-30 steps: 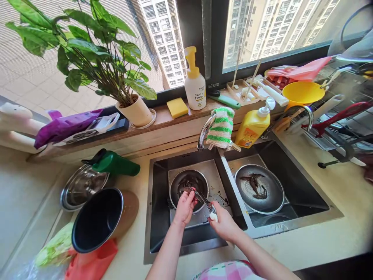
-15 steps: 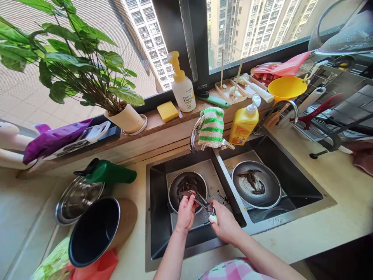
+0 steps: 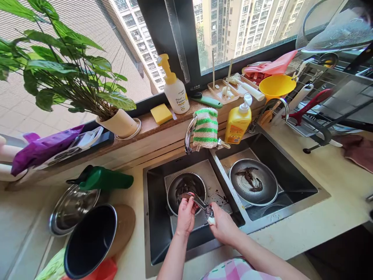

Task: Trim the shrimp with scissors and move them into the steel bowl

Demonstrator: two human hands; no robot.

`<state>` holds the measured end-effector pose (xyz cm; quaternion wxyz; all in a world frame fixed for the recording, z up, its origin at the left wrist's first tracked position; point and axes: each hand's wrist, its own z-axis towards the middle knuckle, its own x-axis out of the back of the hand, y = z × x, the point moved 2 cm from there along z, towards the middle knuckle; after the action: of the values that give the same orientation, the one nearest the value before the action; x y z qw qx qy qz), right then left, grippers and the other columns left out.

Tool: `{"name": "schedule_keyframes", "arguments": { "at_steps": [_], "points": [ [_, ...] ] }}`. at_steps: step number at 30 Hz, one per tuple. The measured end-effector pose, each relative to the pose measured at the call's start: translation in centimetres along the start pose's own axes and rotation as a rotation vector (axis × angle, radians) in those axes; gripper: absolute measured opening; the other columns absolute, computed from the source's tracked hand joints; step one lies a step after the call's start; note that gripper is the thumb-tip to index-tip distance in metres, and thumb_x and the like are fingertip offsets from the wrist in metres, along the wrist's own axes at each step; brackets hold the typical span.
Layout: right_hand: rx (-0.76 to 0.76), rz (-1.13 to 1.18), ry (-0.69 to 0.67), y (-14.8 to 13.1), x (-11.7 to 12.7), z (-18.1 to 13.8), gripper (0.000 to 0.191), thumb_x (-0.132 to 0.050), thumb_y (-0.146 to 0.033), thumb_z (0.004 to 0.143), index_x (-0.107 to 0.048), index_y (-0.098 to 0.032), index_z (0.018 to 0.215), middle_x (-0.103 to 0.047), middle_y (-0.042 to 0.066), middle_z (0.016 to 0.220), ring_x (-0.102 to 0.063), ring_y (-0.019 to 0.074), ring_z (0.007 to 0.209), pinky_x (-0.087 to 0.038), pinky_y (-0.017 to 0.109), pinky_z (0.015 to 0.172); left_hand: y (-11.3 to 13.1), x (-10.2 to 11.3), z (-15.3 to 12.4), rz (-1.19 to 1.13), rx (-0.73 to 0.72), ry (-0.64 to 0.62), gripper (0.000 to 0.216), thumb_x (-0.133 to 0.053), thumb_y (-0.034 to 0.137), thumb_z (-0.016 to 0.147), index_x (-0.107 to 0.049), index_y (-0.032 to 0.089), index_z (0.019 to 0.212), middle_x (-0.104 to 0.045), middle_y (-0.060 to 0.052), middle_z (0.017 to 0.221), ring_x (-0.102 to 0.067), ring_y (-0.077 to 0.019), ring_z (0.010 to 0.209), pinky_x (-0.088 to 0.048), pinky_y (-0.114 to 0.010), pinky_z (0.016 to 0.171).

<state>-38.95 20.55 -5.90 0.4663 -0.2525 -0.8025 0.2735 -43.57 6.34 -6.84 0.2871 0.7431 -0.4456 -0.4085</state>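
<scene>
My left hand (image 3: pixel 186 216) is closed, its fingertips pinching a dark, slender, slick-looking piece (image 3: pixel 183 195) over the left basin; its exact kind is unclear. My right hand (image 3: pixel 223 224) grips a pair of scissors (image 3: pixel 201 202) with a white handle, the metal blades pointing left to the pinched piece. Whether the blades touch it is hard to make out. Beneath my left hand sits a round dark bowl (image 3: pixel 172 182) with more dark, wet pieces inside. In the right basin, a round pan (image 3: pixel 269 190) holds several dark, curled, slender pieces (image 3: pixel 250 179).
A divider (image 3: pixel 230 182) separates the two sink basins. A striped cloth (image 3: pixel 205 128) hangs on the faucet, beside a yellow pump bottle (image 3: pixel 238 122). Left of the sink stand a deep pot (image 3: pixel 125 227) and a green container (image 3: pixel 107 178). A dish rack (image 3: pixel 326 105) is at the right.
The view has shifted slightly, so the surroundings sit a little differently. Both hands keep their grips on the dark piece and the scissors, in nearly the same pose.
</scene>
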Motion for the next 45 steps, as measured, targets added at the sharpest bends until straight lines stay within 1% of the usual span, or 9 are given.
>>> {"name": "schedule_keyframes", "arguments": {
  "at_steps": [6, 15, 20, 27, 30, 34, 37, 41, 45],
  "points": [
    [-0.019, 0.025, 0.003, 0.6, -0.4, -0.3, 0.033, -0.045, -0.012, 0.069, -0.039, -0.017, 0.101, -0.058, 0.008, 0.093, -0.056, 0.0199, 0.083, -0.034, 0.026, 0.067, -0.3, -0.6, 0.0, 0.034, 0.021, -0.007, 0.031, -0.071, 0.036, 0.061, -0.058, 0.018, 0.082, -0.058, 0.0, 0.077, -0.053, -0.0098, 0.067, -0.042, -0.022, 0.061],
    [-0.137, 0.052, 0.003, 1.9, -0.6, -1.0, 0.034, -0.047, -0.012, 0.071, -0.039, -0.015, 0.104, -0.061, 0.01, 0.09, -0.058, 0.0196, 0.081, -0.032, 0.025, 0.062, -1.3, -2.2, 0.4, 0.067, 0.079, -0.012, 0.032, -0.073, 0.034, 0.059, -0.059, 0.017, 0.082, -0.055, 0.002, 0.075, -0.049, -0.0063, 0.062, -0.041, -0.018, 0.056],
    [-0.199, 0.028, -0.003, 2.3, -0.2, -1.3, 0.029, -0.047, -0.013, 0.072, -0.04, -0.015, 0.1, -0.062, 0.01, 0.086, -0.059, 0.0213, 0.079, -0.031, 0.026, 0.06, -2.1, -2.9, 1.1, 0.118, 0.082, -0.037, 0.032, -0.073, 0.034, 0.06, -0.059, 0.017, 0.084, -0.055, 0.002, 0.078, -0.049, -0.0059, 0.062, -0.041, -0.018, 0.054],
    [-0.274, 0.044, -0.023, 3.1, 0.0, -1.6, 0.024, -0.049, -0.015, 0.073, -0.043, -0.015, 0.095, -0.063, 0.01, 0.083, -0.06, 0.0215, 0.077, -0.03, 0.026, 0.058, -3.2, -3.5, 1.7, 0.175, 0.129, -0.061, 0.035, -0.074, 0.037, 0.058, -0.058, 0.015, 0.081, -0.055, 0.002, 0.075, -0.049, -0.0066, 0.06, -0.04, -0.018, 0.052],
    [-0.291, 0.075, -0.016, 3.4, -0.1, -1.4, 0.02, -0.05, -0.022, 0.075, -0.045, -0.015, 0.094, -0.064, 0.012, 0.084, -0.06, 0.0225, 0.077, -0.031, 0.026, 0.057, -3.2, -3.4, 1.6, 0.175, 0.149, -0.074, 0.034, -0.074, 0.035, 0.058, -0.059, 0.015, 0.08, -0.055, 0.001, 0.076, -0.049, -0.0064, 0.061, -0.042, -0.019, 0.054],
    [-0.334, 0.05, 0.011, 4.0, 0.6, -2.0, 0.027, -0.051, -0.031, 0.075, -0.045, -0.016, 0.097, -0.064, 0.01, 0.084, -0.06, 0.0239, 0.076, -0.032, 0.027, 0.058, -2.7, -2.8, 1.4, 0.154, 0.133, -0.114, 0.032, -0.072, 0.034, 0.061, -0.059, 0.016, 0.084, -0.055, 0.001, 0.08, -0.05, -0.0066, 0.063, -0.042, -0.019, 0.056],
    [-0.306, -0.052, 0.086, 5.1, 1.9, -3.8, 0.036, -0.052, -0.026, 0.072, -0.043, -0.016, 0.106, -0.062, 0.01, 0.088, -0.058, 0.0249, 0.079, -0.034, 0.029, 0.063, -2.2, -2.1, 1.2, 0.14, 0.13, -0.148, 0.03, -0.071, 0.033, 0.063, -0.06, 0.017, 0.086, -0.055, 0.001, 0.081, -0.05, -0.0063, 0.062, -0.042, -0.019, 0.057],
    [-0.251, -0.232, 0.257, 7.6, 3.3, -6.9, 0.056, -0.055, -0.016, 0.064, -0.039, -0.013, 0.118, -0.056, 0.013, 0.101, -0.05, 0.029, 0.093, -0.033, 0.037, 0.079, -1.8, -1.5, 0.8, 0.075, 0.135, -0.167, 0.029, -0.071, 0.028, 0.063, -0.06, 0.019, 0.087, -0.055, 0.002, 0.08, -0.051, -0.0052, 0.062, -0.043, -0.019, 0.062],
    [-0.156, -0.323, 0.375, 10.2, 3.1, -8.7, 0.057, -0.058, -0.016, 0.062, -0.044, -0.014, 0.118, -0.051, 0.014, 0.112, -0.044, 0.0303, 0.102, -0.032, 0.04, 0.088, -1.5, -1.5, 0.3, 0.036, 0.144, -0.192, 0.03, -0.072, 0.025, 0.064, -0.059, 0.019, 0.091, -0.055, 0.002, 0.079, -0.053, -0.0063, 0.064, -0.044, -0.02, 0.064]
  ]
}}
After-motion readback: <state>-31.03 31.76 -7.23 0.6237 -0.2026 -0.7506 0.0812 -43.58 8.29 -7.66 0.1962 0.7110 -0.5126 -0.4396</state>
